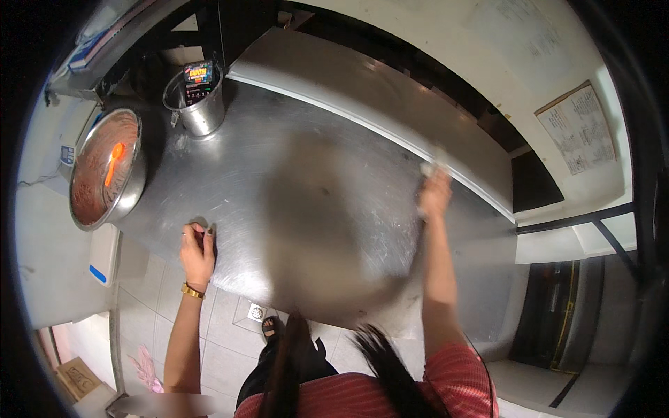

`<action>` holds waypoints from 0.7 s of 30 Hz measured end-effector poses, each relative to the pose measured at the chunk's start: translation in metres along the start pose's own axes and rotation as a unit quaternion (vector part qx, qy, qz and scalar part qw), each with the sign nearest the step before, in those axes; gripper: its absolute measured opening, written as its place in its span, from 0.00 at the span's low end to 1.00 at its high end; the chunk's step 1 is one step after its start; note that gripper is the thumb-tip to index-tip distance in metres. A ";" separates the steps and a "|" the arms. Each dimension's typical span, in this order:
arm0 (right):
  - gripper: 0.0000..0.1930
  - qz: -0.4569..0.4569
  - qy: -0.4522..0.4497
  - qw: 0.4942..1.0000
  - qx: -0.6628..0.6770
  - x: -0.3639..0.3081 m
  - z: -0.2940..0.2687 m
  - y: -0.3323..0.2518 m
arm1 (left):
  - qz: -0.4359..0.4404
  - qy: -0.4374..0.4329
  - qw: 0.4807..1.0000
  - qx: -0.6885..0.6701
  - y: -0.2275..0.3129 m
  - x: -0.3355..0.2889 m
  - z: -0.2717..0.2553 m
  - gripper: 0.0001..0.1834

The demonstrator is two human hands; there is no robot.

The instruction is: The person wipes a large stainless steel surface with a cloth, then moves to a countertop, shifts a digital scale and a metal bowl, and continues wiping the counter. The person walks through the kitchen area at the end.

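Note:
My right hand (435, 193) is stretched far out over the steel table (237, 160), close to the white raised edge at its back. It is smeared by motion and closed on a pale, cloth-like thing (433, 167), which is too blurred to make out well. At the table's near left edge rests my left hand (198, 252), its fingers curled in. Whether anything lies inside those fingers is hidden. A gold watch (193, 290) circles my left wrist.
On the left, a large steel bowl (131, 182) smeared with reddish-brown residue holds an orange spoon (114, 164). A steel pot (203, 118) with a dark printed packet (198, 82) stands at the back left. Behind the white edge runs a raised steel shelf (348, 83). Papers (577, 129) hang on the right wall.

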State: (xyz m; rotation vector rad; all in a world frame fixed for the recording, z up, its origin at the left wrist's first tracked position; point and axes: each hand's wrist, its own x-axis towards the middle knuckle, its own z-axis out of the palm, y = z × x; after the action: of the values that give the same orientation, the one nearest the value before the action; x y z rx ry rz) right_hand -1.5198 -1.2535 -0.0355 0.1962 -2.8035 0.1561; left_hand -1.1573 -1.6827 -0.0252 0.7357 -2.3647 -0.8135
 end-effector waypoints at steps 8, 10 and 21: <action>0.29 0.126 -0.120 0.944 0.282 -0.027 -0.003 -0.020 | -0.017 0.029 0.998 -0.049 -0.015 -0.015 -0.010 0.08; 0.25 -0.184 0.110 0.973 0.084 -0.058 0.033 -0.115 | 0.027 0.022 0.997 -0.073 -0.002 -0.006 0.004 0.08; 0.27 -0.148 0.064 0.985 0.054 -0.127 -0.006 -0.053 | 0.035 0.020 0.999 -0.024 -0.016 -0.006 -0.004 0.09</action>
State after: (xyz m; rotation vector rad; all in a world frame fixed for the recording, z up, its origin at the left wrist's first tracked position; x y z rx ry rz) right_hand -1.3905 -1.2894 -0.0666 0.6023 -2.6035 0.2392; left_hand -1.1455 -1.6917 -0.0347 0.6399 -2.3130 -0.8164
